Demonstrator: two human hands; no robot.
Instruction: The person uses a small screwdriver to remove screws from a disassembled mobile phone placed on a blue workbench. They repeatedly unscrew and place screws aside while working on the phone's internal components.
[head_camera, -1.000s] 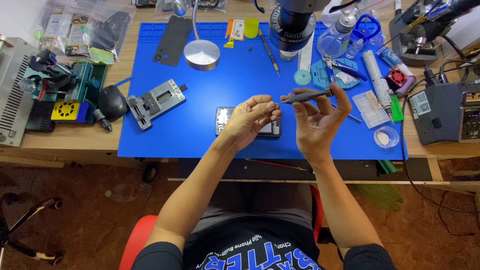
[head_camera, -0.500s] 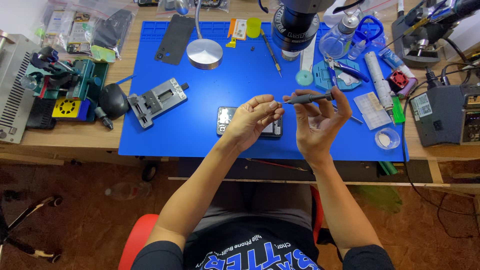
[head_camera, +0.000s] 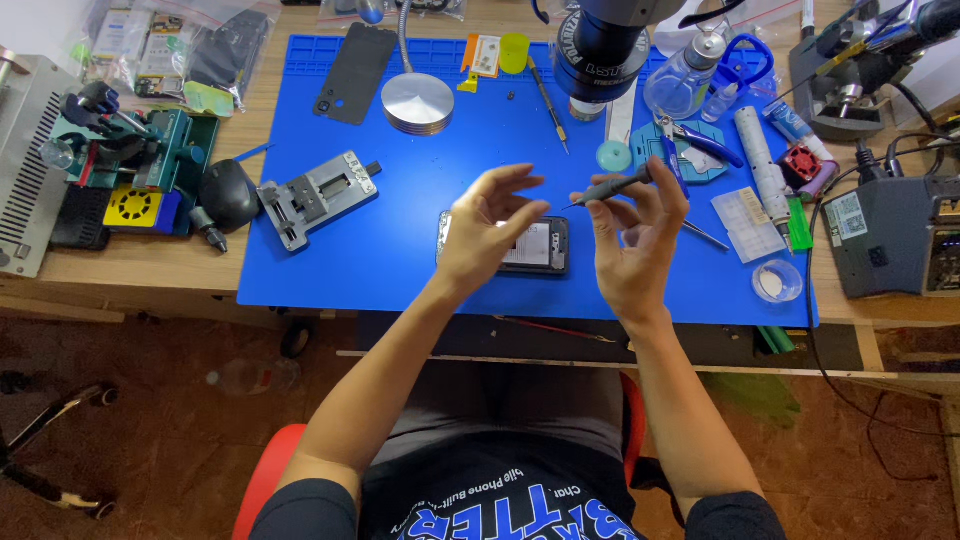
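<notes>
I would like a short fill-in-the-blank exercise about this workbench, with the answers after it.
1. The right hand holds a slim ____.
2. The opened phone lies on a ____ mat.
3. The left hand is open and holds ____.
4. The round metal disc lies on the mat's ____ edge.

Answers: screwdriver; blue; nothing; far

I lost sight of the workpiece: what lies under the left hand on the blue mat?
An opened dark phone lies on the blue silicone mat beneath the left hand. The hand covers its left end.
</notes>
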